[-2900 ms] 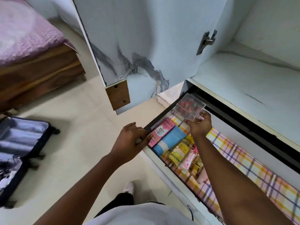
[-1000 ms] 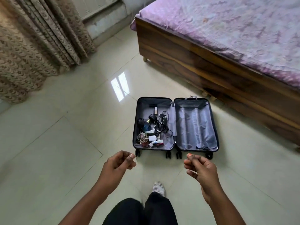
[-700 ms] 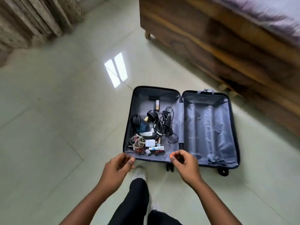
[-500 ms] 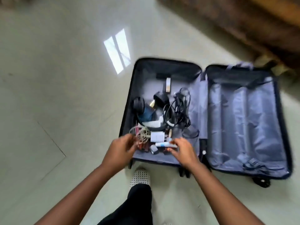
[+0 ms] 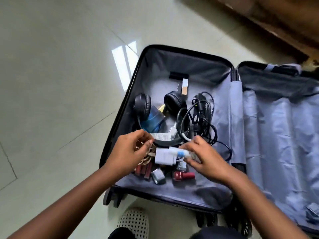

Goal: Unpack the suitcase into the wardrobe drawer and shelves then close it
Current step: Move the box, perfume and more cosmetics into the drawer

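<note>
The open suitcase lies flat on the floor. Its left half holds black headphones, tangled black cables, a blue bottle, a white charger, a red nail polish bottle and dark red lipsticks. My left hand curls its fingers round a tan coil at the left of the pile. My right hand pinches a small white tube with a blue band just above the charger. The wardrobe is out of view.
The suitcase's right half shows only grey lining and straps. A wooden bed frame runs along the top right. Pale floor tiles spread to the left. My slippered foot stands at the suitcase's near edge.
I turned from the wardrobe drawer, walked to the suitcase and bent over it. Both hands, empty a second ago, have reached into the left half and closed on small items.
</note>
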